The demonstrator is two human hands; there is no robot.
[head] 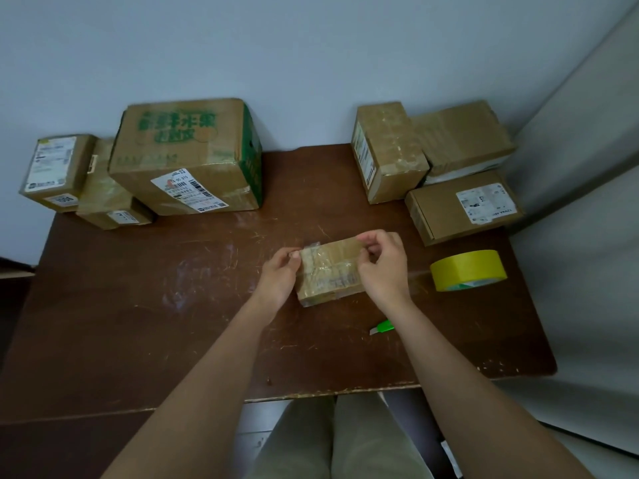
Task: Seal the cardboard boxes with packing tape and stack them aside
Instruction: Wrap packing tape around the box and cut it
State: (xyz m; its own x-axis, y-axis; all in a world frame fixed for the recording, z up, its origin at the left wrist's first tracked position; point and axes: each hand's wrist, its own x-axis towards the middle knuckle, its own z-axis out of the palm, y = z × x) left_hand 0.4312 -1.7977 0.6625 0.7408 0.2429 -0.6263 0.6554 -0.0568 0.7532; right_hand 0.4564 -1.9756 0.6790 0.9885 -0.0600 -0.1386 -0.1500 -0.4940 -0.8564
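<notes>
A small flat cardboard box (330,271), wrapped in shiny clear tape, lies in the middle of the brown table (138,305). My left hand (280,274) grips its left edge, fingers curled at the far left corner. At the box's far right corner my right hand (382,262) pinches with thumb and fingers, and its palm covers the right side. A yellow tape roll (467,270) lies flat to the right, apart from both hands. A small green cutter (382,327) rests on the table just behind my right wrist.
A large box with green print (188,157) and smaller boxes (55,171) stand at the back left. Three more boxes (387,150) are grouped at the back right, one flat with a label (463,209). A grey wall rises behind and a pale surface to the right.
</notes>
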